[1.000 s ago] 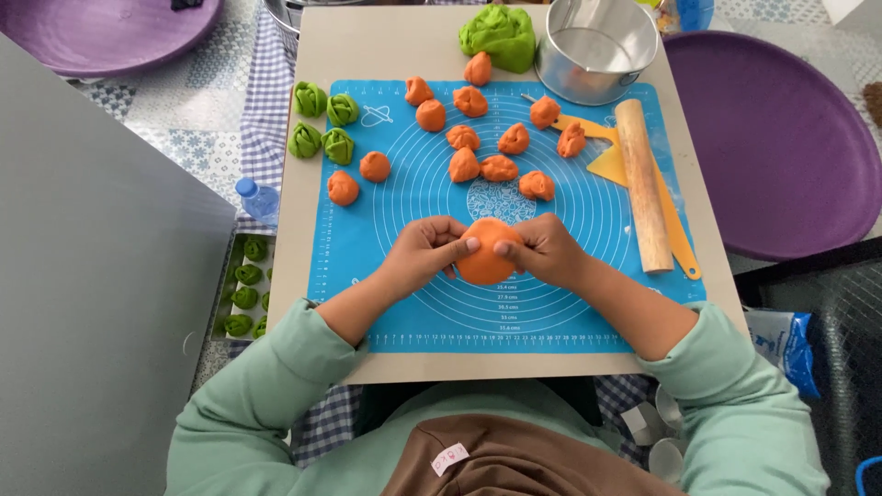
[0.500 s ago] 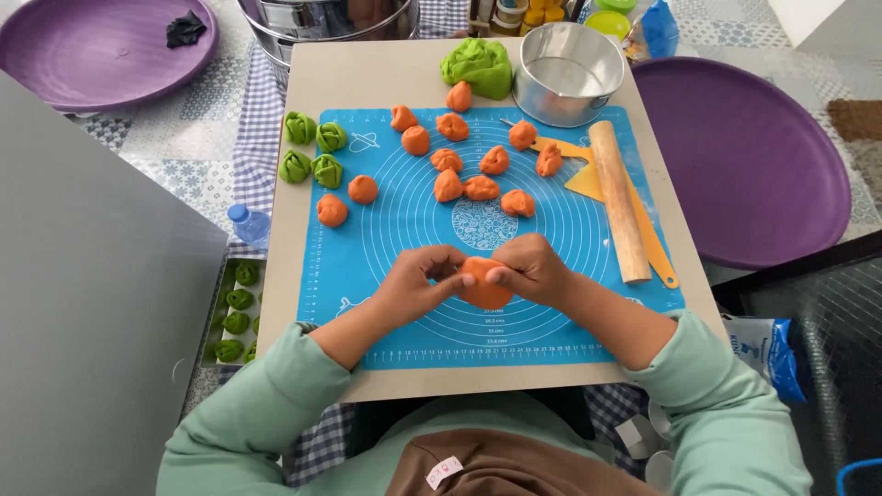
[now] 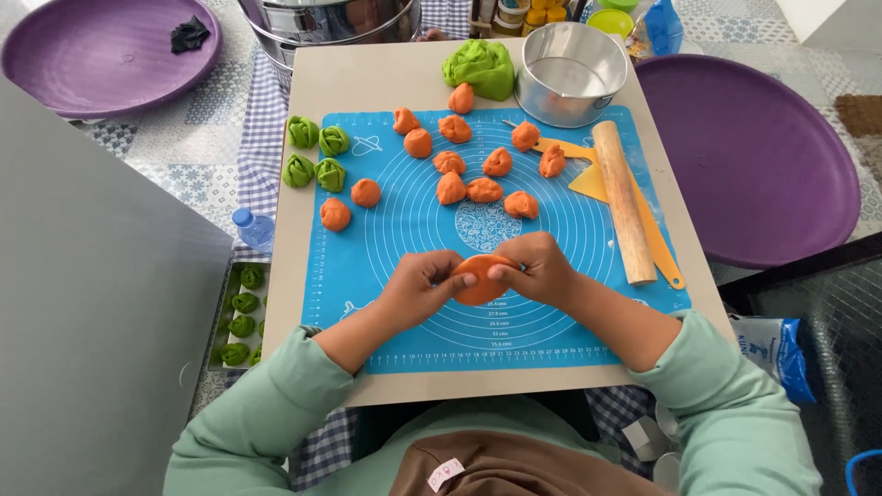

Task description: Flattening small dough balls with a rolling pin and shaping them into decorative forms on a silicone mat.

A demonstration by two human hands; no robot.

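The orange dough disc (image 3: 480, 279) sits directly between both hands, over the near middle of the blue mat (image 3: 404, 230). Left hand (image 3: 418, 287) and right hand (image 3: 537, 268) pinch its opposite edges, equally close.

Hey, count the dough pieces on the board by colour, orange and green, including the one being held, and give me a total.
Orange dough balls: 12
Orange disc, held by left hand and right hand: 1
Small green pieces: 4
Large green lump: 1
Total: 18
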